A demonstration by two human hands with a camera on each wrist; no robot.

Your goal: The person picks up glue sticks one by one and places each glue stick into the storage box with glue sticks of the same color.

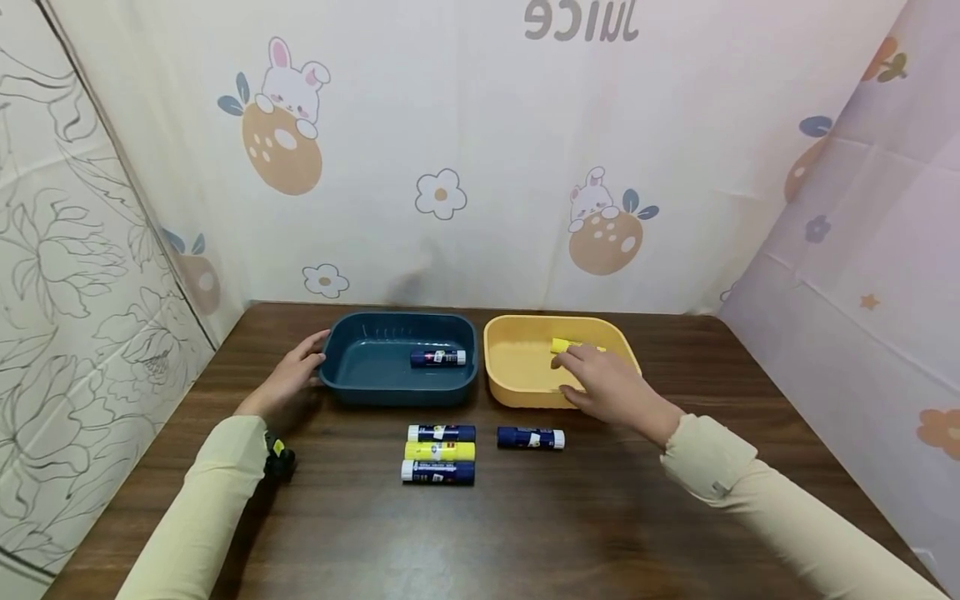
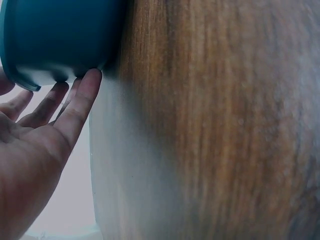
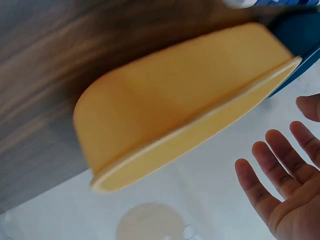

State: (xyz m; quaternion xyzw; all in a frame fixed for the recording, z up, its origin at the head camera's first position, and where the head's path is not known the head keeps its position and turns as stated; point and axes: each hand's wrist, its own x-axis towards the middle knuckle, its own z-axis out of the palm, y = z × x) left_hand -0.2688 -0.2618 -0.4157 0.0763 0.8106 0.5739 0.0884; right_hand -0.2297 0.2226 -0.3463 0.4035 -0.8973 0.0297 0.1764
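My left hand (image 1: 288, 377) rests its fingertips against the left wall of a dark teal bin (image 1: 397, 398); in the left wrist view, the extended fingers (image 2: 82, 100) touch the bin's outer side. One blue glue stick (image 1: 437, 358) with a white cap lies inside that bin. Over the right part of a yellow bin (image 1: 517, 392) hovers my right hand (image 1: 611, 387), holding nothing. Its fingers (image 3: 272, 172) are spread apart above the rim in the right wrist view. A yellow glue stick (image 1: 564, 345) lies in the yellow bin, partly hidden by the hand.
In front of the bins, a blue glue stick (image 1: 442, 433), a yellow one (image 1: 440, 451) and another blue one (image 1: 438, 472) lie in a column on the wooden table (image 1: 525, 533). To their right is a separate blue glue stick (image 1: 530, 438). A patterned curtain (image 1: 480, 258) hangs behind.
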